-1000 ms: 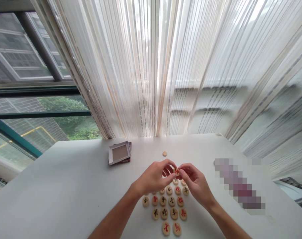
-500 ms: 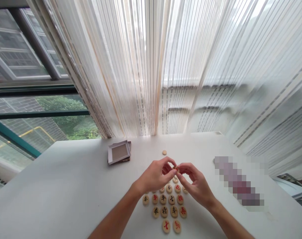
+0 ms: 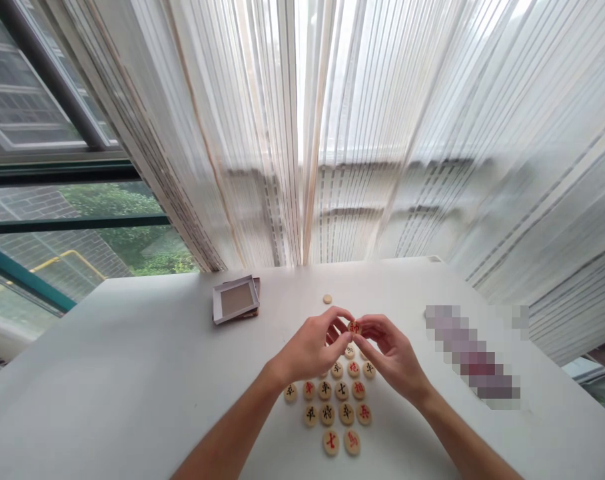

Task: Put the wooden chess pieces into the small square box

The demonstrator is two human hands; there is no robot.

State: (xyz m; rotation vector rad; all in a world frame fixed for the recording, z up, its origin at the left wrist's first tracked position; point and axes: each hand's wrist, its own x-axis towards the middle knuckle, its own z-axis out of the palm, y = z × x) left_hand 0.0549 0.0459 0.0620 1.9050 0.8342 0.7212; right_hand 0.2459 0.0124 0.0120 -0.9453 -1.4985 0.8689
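Note:
Both my hands meet above the top of the pieces. My left hand (image 3: 313,345) and my right hand (image 3: 391,355) pinch a round wooden Chinese chess piece (image 3: 354,327) between their fingertips, its red character facing me. Just below them, several wooden chess pieces (image 3: 341,391) with red or black characters lie flat in loose rows on the white table (image 3: 132,347). My hands partly hide the topmost pieces. A lone piece (image 3: 327,299) lies farther off, with no character showing.
A shallow cardboard box lid (image 3: 235,299) rests on a darker flat box at the far left of the table. A pixelated patch (image 3: 472,353) hides something on the right. Sheer striped curtains (image 3: 382,133) and a window (image 3: 67,220) stand behind the table.
The whole view has shifted slightly upward in the frame. My hands stay together on the same piece, turning it a little, and its red character shows more fully. The table pieces have not moved.

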